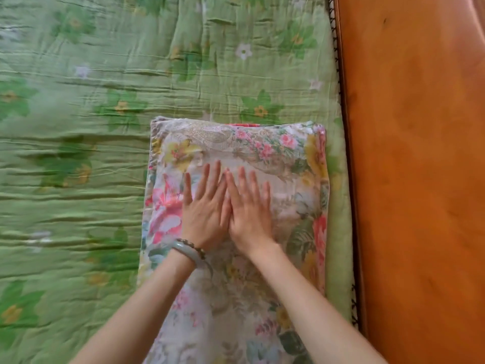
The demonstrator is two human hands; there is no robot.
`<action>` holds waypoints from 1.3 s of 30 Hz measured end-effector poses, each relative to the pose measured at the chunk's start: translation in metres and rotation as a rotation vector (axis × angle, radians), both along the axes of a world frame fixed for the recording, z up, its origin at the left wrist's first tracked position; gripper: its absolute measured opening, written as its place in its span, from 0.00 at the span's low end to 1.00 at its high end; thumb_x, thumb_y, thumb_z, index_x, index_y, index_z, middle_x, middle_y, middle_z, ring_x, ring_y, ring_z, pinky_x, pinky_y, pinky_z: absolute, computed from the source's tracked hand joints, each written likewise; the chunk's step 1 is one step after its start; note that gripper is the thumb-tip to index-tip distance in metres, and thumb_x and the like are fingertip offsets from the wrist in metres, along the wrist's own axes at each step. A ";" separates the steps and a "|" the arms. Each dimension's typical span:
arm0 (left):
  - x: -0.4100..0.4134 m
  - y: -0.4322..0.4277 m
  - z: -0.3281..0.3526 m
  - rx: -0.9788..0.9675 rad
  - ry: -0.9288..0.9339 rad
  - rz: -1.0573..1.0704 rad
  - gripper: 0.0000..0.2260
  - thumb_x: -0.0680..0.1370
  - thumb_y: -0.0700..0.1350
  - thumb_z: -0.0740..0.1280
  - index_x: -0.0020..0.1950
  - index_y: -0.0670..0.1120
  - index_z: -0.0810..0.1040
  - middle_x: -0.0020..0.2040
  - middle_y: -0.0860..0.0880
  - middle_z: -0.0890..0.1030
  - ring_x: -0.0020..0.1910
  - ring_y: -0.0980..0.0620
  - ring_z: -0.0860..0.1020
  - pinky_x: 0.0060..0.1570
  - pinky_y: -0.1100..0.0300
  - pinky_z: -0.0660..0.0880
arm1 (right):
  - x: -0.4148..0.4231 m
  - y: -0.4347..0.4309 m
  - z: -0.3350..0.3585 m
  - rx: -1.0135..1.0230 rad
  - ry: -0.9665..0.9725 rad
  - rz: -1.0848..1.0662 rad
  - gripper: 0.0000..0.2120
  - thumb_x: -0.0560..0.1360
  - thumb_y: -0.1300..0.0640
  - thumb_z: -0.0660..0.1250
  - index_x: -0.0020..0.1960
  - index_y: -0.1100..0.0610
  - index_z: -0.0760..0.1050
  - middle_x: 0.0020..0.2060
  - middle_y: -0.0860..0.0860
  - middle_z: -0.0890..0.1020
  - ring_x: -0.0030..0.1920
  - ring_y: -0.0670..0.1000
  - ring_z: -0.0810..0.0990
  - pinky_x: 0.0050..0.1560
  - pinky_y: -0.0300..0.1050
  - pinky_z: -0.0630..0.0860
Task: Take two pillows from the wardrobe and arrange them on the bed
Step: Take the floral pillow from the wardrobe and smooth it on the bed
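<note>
A pillow (283, 153) in a pale case printed with pink and yellow flowers lies flat on the bed, its long side along the headboard. A red edge (242, 125) peeks out at its far end, perhaps a second pillow beneath; I cannot tell. My left hand (206, 206), with a jade bangle and bead bracelet at the wrist, rests palm down on the pillow's middle, fingers spread. My right hand (249, 208) lies flat beside it, touching it, fingers apart. Neither hand grips anything.
A wrinkled green quilt (105, 127) with a flower print covers the bed to the left and beyond the pillow. An orange-brown wooden headboard (414, 153) runs down the right side, close against the pillow's edge.
</note>
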State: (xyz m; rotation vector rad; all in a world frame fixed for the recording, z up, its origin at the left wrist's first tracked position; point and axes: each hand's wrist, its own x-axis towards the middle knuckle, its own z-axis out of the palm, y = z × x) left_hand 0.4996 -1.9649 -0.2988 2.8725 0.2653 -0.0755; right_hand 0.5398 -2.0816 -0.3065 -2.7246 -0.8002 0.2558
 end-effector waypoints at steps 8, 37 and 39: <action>-0.057 0.016 -0.043 0.018 0.205 0.025 0.32 0.77 0.68 0.40 0.78 0.55 0.50 0.79 0.51 0.50 0.78 0.49 0.46 0.73 0.44 0.34 | -0.005 -0.065 -0.040 -0.217 0.051 0.033 0.29 0.78 0.35 0.44 0.75 0.41 0.39 0.76 0.49 0.40 0.76 0.52 0.37 0.72 0.55 0.28; -0.189 0.019 -0.050 0.002 0.290 0.131 0.34 0.76 0.70 0.38 0.79 0.55 0.43 0.79 0.50 0.44 0.78 0.48 0.42 0.73 0.45 0.33 | -0.089 -0.138 -0.046 -0.243 0.144 -0.034 0.29 0.76 0.32 0.34 0.72 0.38 0.27 0.74 0.44 0.28 0.74 0.49 0.29 0.69 0.61 0.24; -0.208 0.033 -0.056 -0.007 0.375 0.168 0.36 0.73 0.71 0.34 0.78 0.56 0.39 0.79 0.51 0.40 0.77 0.49 0.37 0.73 0.45 0.32 | -0.085 -0.168 -0.051 -0.269 0.213 -0.134 0.29 0.76 0.32 0.33 0.73 0.38 0.27 0.75 0.47 0.30 0.74 0.51 0.29 0.71 0.64 0.29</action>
